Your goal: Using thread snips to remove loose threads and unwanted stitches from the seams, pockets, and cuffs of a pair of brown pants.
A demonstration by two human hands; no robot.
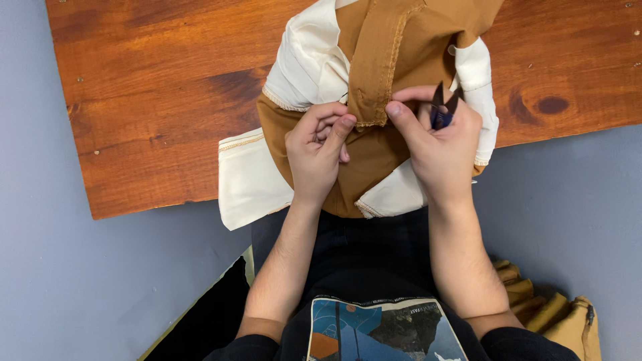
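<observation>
Grip, left: left hand [317,150] closed on the stitched edge of the brown garment [394,47], thumb pressed over the hem, fingers curled under and partly hidden.
Grip, right: right hand [438,144] closed round small thread snips [443,110], dark blades pointing up and away from the body, slightly parted; thumb and forefinger also pinching the same brown edge.
Pose, left: forearm bare, rising from the lower middle of the view, wrist straight, knuckles up.
Pose, right: forearm bare, angled in from the lower right, wrist bent slightly inward, back of hand facing the camera.
Spacing: both thumbs just beside each other, a short stretch of hem held taut between them.
Garment: tan-brown cloth with cream lining panels [307,63], heaped at the near edge of the wooden table [147,93], partly hanging over the edge toward the lap.
Hem: lighter brown overlock stitching along the strip running up between the hands.
Snips, place: in the right hand only, above the cloth, near a cream panel on the right side.
Surroundings: grey floor [53,281] below the table; folded tan cloth pile [548,311] on the floor at lower right; dark printed shirt [381,331] at the bottom of the view.
</observation>
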